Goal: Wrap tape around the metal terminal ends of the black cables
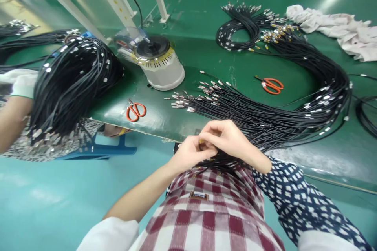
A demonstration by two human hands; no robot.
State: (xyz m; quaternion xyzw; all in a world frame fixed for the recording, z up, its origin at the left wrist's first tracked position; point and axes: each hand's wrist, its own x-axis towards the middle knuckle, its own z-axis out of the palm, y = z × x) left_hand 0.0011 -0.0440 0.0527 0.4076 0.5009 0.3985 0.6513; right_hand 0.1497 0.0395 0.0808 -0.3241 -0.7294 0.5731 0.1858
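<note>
Black cable bundle [273,119] lies on the green table [200,19], before the person and to the right. Its long axis bends in a broad C; the silver-tipped ends [210,92] of the near run point left, towards the grey-white dispenser [165,72]. Left hand [188,152] and right hand [229,139] meet at the table edge, fingers curled and nearly closed, fingertips together on a small yellow part [201,141], mostly hidden. Further black cables [225,160] hang directly beneath.
</note>
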